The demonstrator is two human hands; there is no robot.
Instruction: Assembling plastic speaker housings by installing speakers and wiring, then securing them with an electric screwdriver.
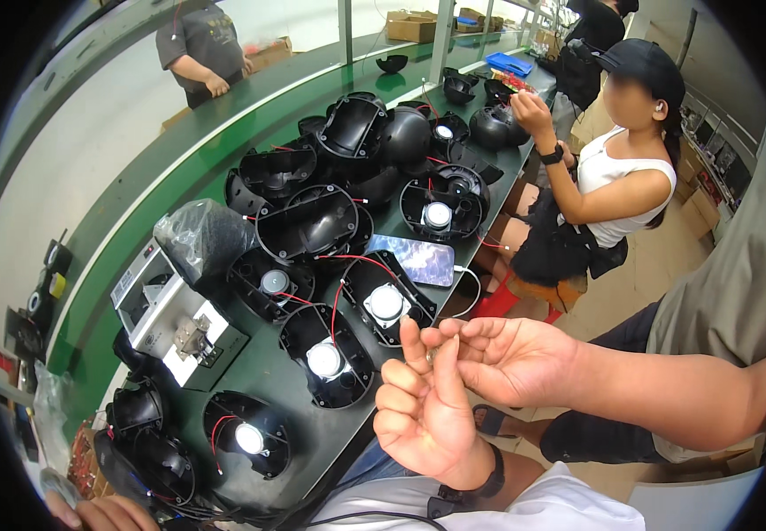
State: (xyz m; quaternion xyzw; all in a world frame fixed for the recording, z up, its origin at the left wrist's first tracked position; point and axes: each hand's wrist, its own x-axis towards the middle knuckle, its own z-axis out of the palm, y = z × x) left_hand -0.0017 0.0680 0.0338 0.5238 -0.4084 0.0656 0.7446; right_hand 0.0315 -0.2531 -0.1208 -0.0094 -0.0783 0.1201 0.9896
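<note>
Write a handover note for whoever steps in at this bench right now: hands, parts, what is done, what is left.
Left hand: raised beside the bench edge, palm up, fingers loosely curled.
Right hand: fingertips meet the left's; anything pinched there is too small to tell.
Parts: black housings crowd the green bench; a phone lies among them.
Done: the nearest housings lie open with a round speaker and red wires inside.
Left: none of these is closed; several shells further back look empty.

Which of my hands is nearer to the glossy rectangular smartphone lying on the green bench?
Right. The right hand is just this side of the smartphone; the left hand lies far off at the view's lower left.
</note>
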